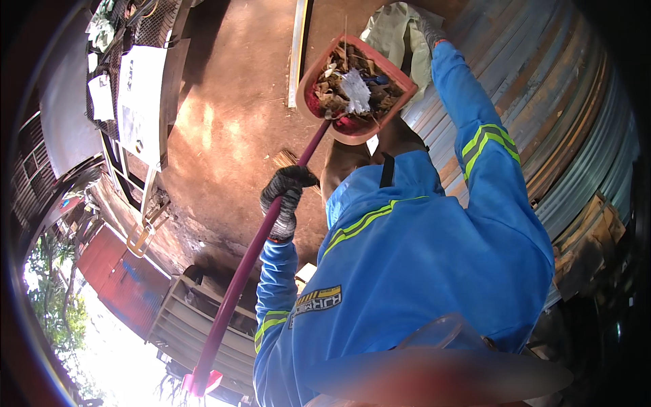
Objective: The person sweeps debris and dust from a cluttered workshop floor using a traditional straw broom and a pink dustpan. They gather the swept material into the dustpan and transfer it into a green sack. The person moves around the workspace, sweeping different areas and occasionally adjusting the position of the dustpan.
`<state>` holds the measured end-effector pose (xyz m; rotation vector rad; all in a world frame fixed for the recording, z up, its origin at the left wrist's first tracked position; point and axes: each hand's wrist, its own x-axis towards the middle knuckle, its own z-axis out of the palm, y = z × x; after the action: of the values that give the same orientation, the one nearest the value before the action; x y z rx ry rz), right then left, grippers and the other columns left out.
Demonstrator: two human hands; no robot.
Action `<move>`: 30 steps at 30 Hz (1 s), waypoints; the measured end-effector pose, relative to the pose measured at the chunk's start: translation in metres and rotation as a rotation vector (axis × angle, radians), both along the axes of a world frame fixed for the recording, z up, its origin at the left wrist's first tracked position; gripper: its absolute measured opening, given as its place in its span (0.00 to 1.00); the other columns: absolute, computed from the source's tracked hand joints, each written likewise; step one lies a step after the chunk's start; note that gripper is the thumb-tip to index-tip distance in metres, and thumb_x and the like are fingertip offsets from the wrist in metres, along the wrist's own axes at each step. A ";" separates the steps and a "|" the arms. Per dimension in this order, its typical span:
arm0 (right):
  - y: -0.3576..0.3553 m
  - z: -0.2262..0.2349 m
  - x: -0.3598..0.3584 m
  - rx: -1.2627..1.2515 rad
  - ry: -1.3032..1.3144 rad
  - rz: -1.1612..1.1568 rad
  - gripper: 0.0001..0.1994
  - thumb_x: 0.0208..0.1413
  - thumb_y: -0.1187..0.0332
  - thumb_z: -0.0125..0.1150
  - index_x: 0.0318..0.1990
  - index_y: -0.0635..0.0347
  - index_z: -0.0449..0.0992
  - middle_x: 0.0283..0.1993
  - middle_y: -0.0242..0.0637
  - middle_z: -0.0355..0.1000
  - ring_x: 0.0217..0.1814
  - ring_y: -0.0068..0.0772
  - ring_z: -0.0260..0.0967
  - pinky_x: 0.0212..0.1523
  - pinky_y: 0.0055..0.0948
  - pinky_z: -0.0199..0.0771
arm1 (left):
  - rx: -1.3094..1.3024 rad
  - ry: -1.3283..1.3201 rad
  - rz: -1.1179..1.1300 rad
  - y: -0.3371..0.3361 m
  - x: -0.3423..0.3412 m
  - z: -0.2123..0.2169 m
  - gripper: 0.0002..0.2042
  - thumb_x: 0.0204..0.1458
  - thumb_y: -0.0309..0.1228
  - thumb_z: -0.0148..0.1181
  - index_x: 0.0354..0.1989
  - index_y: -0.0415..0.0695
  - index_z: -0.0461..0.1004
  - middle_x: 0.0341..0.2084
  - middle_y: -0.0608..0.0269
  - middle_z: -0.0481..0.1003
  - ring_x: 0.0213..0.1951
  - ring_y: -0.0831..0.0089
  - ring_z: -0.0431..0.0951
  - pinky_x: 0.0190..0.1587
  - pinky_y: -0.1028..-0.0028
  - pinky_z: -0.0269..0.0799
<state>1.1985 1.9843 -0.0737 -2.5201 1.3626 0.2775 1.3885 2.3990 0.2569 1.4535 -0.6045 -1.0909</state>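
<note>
My left hand point(288, 201), in a dark grey knit glove, is closed around the long purple handle point(237, 283) of a dustpan. The red dustpan point(401, 79) is raised in front of my legs. Dry leaves point(330, 103) and a crumpled white scrap point(355, 91) fill its scoop. Beyond the scoop hangs a pale greenish-white sack point(384, 28). At that sack's right edge is my gloved right hand point(431, 31), its fingers closed on the material. The scoop overlaps part of the sack in view, and I cannot tell whether they touch.
Long corrugated metal sheets point(536, 88) lie along the right. A narrow metal strip point(298, 47) rests on the brown ground point(230, 88) ahead. White panels point(142, 102) stand at the left, with a slatted piece point(196, 312) lower down. Straw-like bristles point(285, 159) show near my left hand.
</note>
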 end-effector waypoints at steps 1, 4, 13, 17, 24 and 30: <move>-0.007 0.004 0.015 -0.017 -0.015 0.007 0.18 0.55 0.57 0.42 0.42 0.58 0.74 0.46 0.43 0.69 0.47 0.37 0.66 0.48 0.30 0.64 | -0.044 0.012 -0.010 -0.001 0.013 -0.009 0.09 0.46 0.30 0.54 0.27 0.35 0.68 0.33 0.50 0.71 0.34 0.62 0.73 0.40 0.68 0.68; -0.014 -0.001 0.055 -0.022 -0.059 0.034 0.17 0.55 0.57 0.43 0.42 0.58 0.74 0.45 0.42 0.69 0.47 0.36 0.66 0.48 0.29 0.64 | -0.027 -0.052 -0.090 0.006 0.038 -0.028 0.06 0.45 0.27 0.53 0.26 0.36 0.68 0.32 0.51 0.72 0.34 0.64 0.74 0.39 0.69 0.68; 0.000 0.000 0.126 0.056 -0.102 0.134 0.16 0.54 0.58 0.46 0.41 0.58 0.74 0.43 0.40 0.70 0.45 0.33 0.66 0.47 0.29 0.64 | -0.039 -0.128 -0.333 -0.002 0.069 -0.035 0.06 0.41 0.18 0.50 0.29 0.36 0.69 0.33 0.53 0.72 0.31 0.68 0.73 0.34 0.75 0.68; 0.009 -0.010 0.143 0.076 -0.076 0.130 0.16 0.53 0.58 0.48 0.40 0.58 0.75 0.42 0.38 0.71 0.44 0.32 0.66 0.46 0.28 0.64 | 0.006 -0.113 -0.403 -0.012 0.073 -0.047 0.06 0.44 0.19 0.49 0.31 0.35 0.70 0.33 0.54 0.71 0.30 0.70 0.72 0.30 0.76 0.69; 0.019 -0.015 0.123 0.199 -0.135 0.124 0.15 0.53 0.58 0.50 0.39 0.58 0.75 0.40 0.36 0.71 0.42 0.30 0.66 0.45 0.28 0.64 | 0.101 0.158 -0.309 -0.026 0.086 -0.116 0.14 0.52 0.32 0.49 0.39 0.31 0.67 0.33 0.54 0.72 0.36 0.68 0.75 0.42 0.71 0.71; -0.006 0.013 0.050 0.443 -0.338 0.021 0.15 0.52 0.58 0.52 0.39 0.58 0.75 0.38 0.34 0.72 0.41 0.28 0.66 0.45 0.27 0.64 | 0.119 0.253 -0.150 -0.052 0.076 -0.157 0.15 0.52 0.36 0.51 0.38 0.33 0.68 0.32 0.53 0.73 0.30 0.64 0.77 0.34 0.69 0.76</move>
<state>1.2489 1.9785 -0.0606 -2.0975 1.0133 0.1299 1.4649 2.3473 0.1000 1.3585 -0.4806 -1.4246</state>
